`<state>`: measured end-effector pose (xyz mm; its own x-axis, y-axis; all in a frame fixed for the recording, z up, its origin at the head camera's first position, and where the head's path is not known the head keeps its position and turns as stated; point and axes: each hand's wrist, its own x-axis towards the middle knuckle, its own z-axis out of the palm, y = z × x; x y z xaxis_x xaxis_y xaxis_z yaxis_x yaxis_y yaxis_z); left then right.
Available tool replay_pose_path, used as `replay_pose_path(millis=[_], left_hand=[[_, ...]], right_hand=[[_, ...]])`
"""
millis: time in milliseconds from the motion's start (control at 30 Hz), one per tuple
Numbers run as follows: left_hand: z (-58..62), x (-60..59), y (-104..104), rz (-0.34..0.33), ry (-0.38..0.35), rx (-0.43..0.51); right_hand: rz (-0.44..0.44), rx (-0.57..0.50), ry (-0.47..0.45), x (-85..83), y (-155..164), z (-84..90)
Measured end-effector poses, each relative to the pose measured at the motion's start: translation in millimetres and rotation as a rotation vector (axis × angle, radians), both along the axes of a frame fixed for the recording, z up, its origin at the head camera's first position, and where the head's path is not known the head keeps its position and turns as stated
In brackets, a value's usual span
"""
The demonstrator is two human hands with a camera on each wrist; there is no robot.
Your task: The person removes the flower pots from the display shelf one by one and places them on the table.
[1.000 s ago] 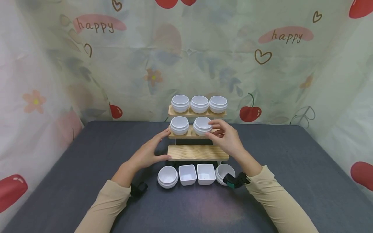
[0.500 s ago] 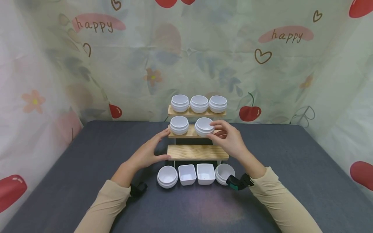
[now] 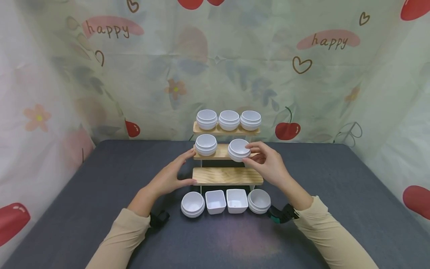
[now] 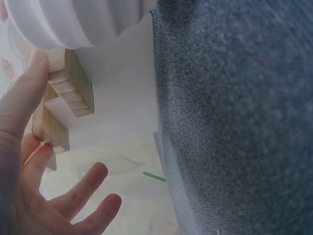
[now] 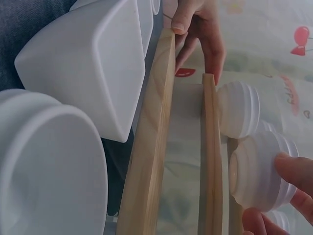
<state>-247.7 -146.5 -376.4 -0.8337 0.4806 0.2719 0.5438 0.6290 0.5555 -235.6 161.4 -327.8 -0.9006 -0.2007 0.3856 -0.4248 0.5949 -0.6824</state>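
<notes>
Pinched between the thumb and fingers of my right hand [image 3: 268, 164] is a round white bowl [image 3: 237, 149], at the right part of the middle tier of a wooden three-tier stand [image 3: 228, 175]. The right wrist view shows a narrow gap between this bowl [image 5: 257, 169] and the middle plank [image 5: 211, 161]. My left hand [image 3: 169, 175] spans the stand's left side, its thumb at the bottom plank's end and its fingertips at the middle plank's end. Another round bowl [image 3: 206, 145] stands on the middle tier's left. Three more sit on the top tier, including a middle one [image 3: 229, 120].
In front of the stand, a row holds a round bowl [image 3: 193, 204], two square bowls, one at left [image 3: 215, 202] and one at right [image 3: 237, 201], and another round bowl [image 3: 259, 201]. Dark cloth [image 3: 228, 243] covers the table. A patterned curtain [image 3: 221, 74] hangs behind.
My right hand has moved the held bowl right and towards me, from the middle of the second tier, off the plank. My left hand stays in place at the stand.
</notes>
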Motion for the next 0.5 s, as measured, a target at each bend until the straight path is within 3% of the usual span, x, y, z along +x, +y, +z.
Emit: replay_pose_path(millis=[500], left_hand=[[0.1,-0.6,0.0,0.017,-0.021,-0.01]], right_hand=[[0.006,-0.009,-0.014,8.0,7.7,0.0]])
